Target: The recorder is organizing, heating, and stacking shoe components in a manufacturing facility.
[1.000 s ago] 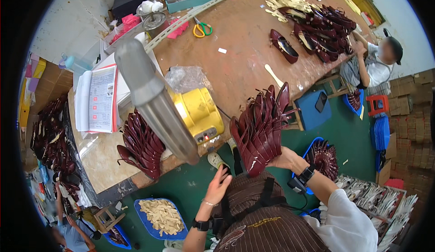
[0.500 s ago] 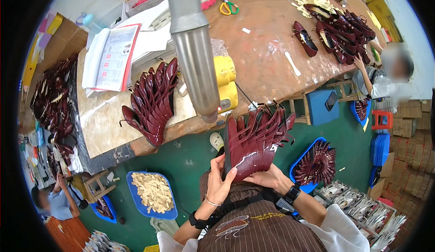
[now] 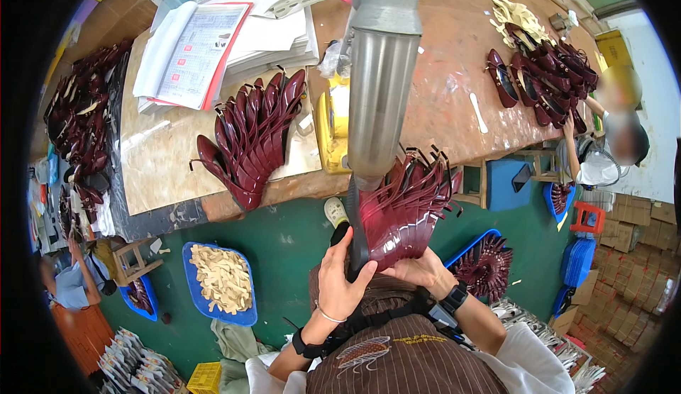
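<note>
Both hands hold a nested bundle of glossy burgundy strappy shoes point(image 3: 404, 227) in front of my apron. My left hand point(image 3: 340, 280) is closed on the dark sole at the bundle's left side, thumb toward the lower edge. Underneath, my right hand point(image 3: 424, 272) grips the bundle from the right, its fingers partly hidden by the shoes. A metal tube with a tapered end point(image 3: 383, 103) hangs down just over the bundle's upper left part. I cannot tell whether its tip touches the shoes. Loose thin straps stick out at the bundle's top right.
On the worktable point(image 3: 447, 110) lie another burgundy shoe bundle point(image 3: 252, 139), a paper folder point(image 3: 191, 53) and a yellow device point(image 3: 333, 131). At the far right, a co-worker point(image 3: 603, 156) reaches to a shoe pile point(image 3: 550, 75). A blue tub point(image 3: 220, 284) of beige pieces stands on the floor.
The bundle's upper left part has come under the metal tube's tip, where before it was to the right of it. My grip stays the same. The whole view has shifted.
</note>
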